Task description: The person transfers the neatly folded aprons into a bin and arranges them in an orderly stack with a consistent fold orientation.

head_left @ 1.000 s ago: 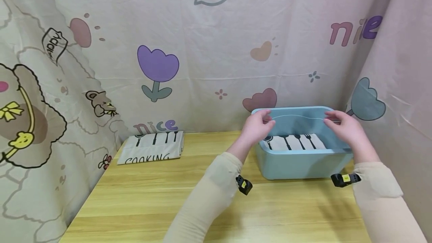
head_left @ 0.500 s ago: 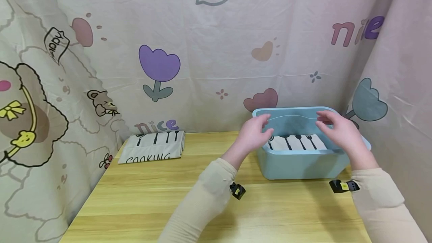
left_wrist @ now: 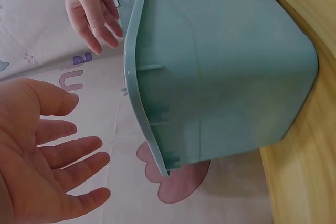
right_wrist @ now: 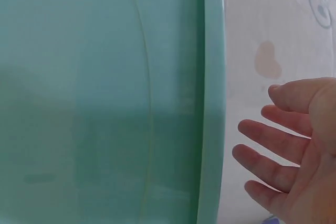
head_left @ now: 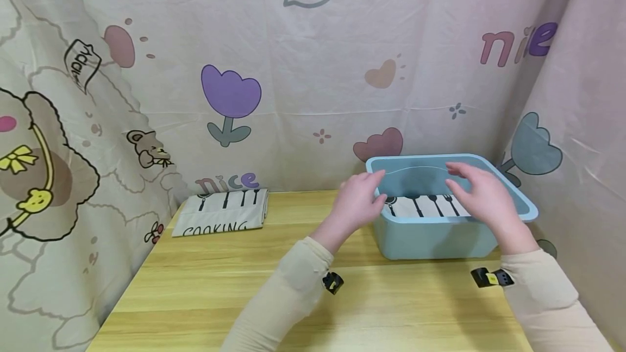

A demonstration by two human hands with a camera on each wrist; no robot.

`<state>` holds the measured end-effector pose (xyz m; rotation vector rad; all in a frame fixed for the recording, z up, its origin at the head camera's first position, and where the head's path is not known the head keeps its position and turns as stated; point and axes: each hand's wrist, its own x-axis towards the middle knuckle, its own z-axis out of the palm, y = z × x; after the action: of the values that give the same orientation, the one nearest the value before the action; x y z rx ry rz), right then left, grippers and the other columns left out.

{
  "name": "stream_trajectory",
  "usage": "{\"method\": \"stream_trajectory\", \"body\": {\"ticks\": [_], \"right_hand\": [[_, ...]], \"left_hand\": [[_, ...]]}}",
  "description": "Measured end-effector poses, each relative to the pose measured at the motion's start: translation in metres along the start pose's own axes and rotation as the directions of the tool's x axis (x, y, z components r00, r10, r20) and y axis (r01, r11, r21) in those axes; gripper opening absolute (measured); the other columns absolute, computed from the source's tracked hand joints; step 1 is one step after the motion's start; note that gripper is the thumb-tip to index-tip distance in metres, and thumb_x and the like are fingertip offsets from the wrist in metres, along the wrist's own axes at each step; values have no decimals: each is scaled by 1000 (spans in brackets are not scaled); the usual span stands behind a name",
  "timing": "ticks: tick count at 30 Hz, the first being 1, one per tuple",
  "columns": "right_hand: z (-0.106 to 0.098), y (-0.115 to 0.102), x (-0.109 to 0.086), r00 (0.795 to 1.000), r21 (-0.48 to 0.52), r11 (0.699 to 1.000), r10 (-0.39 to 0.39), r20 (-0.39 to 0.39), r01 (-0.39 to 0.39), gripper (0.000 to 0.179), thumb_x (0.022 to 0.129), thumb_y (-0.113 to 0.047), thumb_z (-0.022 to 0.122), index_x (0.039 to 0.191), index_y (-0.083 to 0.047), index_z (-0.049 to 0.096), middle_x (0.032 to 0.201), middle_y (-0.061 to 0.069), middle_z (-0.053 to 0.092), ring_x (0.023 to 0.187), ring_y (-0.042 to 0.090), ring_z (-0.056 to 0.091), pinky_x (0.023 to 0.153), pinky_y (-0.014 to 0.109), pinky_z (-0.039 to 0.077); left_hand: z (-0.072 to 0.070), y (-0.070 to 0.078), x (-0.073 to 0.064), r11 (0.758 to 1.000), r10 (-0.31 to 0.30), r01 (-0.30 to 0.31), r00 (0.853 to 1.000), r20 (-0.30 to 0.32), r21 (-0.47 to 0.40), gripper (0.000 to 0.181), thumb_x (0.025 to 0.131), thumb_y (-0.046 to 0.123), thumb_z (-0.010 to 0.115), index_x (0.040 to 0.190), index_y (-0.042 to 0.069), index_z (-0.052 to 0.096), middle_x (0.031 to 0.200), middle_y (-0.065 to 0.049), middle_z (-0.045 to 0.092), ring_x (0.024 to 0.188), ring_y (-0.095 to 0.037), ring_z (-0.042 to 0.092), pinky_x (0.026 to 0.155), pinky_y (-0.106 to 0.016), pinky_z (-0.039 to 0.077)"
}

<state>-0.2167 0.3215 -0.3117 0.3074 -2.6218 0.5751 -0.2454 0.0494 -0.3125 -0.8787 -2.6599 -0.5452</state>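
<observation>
A pale curtain [head_left: 313, 69] printed with flowers and hearts hangs behind the wood-grain bench [head_left: 205, 287], where a folded white cloth [head_left: 220, 213] lettered COOKING lies at far left. The left hand [head_left: 354, 202], its grip released, hovers near the left end of a light-blue bin [head_left: 435, 239], rectangular with rounded corners, standing at far right with a black-and-white cloth [head_left: 425, 207] inside; above its right part hovers the right hand [head_left: 484, 197], grip likewise released.
</observation>
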Motion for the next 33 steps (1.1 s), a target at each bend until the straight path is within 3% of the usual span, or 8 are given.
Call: {"method": "stream_trajectory", "body": {"ticks": [11, 21, 33], "right_hand": [[14, -15, -4, 996, -26, 998, -52, -71, 50, 44, 96, -15, 64, 137, -1, 54, 124, 24, 62, 116, 47, 51, 92, 67, 39], [33, -31, -6, 972, -23, 986, -168, -163, 166, 42, 90, -7, 69, 130, 0, 60, 119, 20, 67, 112, 44, 55, 96, 61, 39], [53, -49, -10, 922, 17, 961, -260, -286, 277, 42, 86, -5, 72, 127, -3, 65, 117, 17, 68, 111, 39, 57, 95, 58, 40]], "left_hand": [[3, -13, -22, 988, 45, -26, 992, -119, 154, 52, 95, 28, 64, 144, 14, 52, 131, -2, 62, 120, -23, 56, 100, -45, 43], [8, -25, -39, 975, 126, -78, 965, -229, 210, 48, 93, 25, 68, 138, 13, 58, 126, -2, 65, 115, -23, 58, 98, -44, 43], [11, -48, -56, 958, 210, -127, 922, -326, 257, 47, 88, 19, 74, 133, 10, 62, 121, -4, 68, 109, -25, 62, 96, -45, 46]]}}
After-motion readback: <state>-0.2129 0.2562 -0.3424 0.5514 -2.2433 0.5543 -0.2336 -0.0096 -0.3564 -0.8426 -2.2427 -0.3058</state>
